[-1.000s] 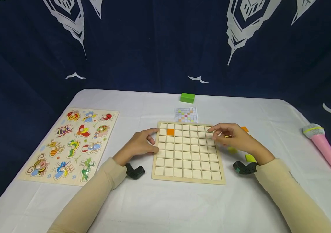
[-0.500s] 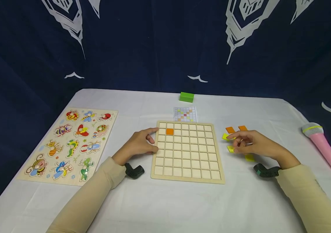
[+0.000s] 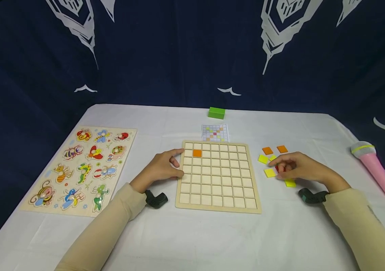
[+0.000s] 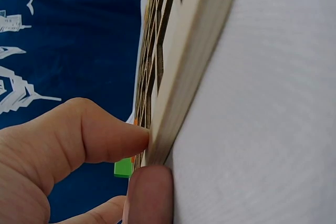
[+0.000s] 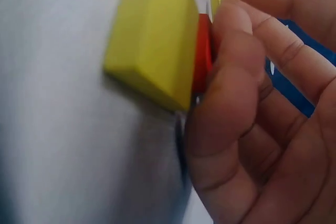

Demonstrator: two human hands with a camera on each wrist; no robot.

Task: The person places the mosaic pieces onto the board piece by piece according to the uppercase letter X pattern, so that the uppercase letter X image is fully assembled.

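Note:
A wooden grid board point(image 3: 219, 209) lies in the middle of the table, with one orange tile point(image 3: 197, 153) in a cell near its upper left. My left hand point(image 3: 160, 165) rests thumb and index finger against the board's left edge; the left wrist view shows fingertips touching that edge. To the right of the board, my right hand point(image 3: 299, 169) is low over loose tiles, its fingers loosely bent. A red tile point(image 5: 202, 51) is beside its fingertips, partly hidden; whether they touch it is unclear. A yellow tile point(image 5: 152, 35) lies close to them.
More yellow tiles point(image 3: 263, 159) and orange tiles point(image 3: 282, 149) lie around the right hand. Behind the board are a colored pattern card point(image 3: 215, 132) and a green block point(image 3: 216, 113). An insect puzzle board point(image 3: 77, 169) is at left, a pink microphone point(image 3: 377, 173) at right.
My right hand has moved right from the board's right edge to the loose tiles and come a little lower among them. The left hand has stayed at the board's left edge.

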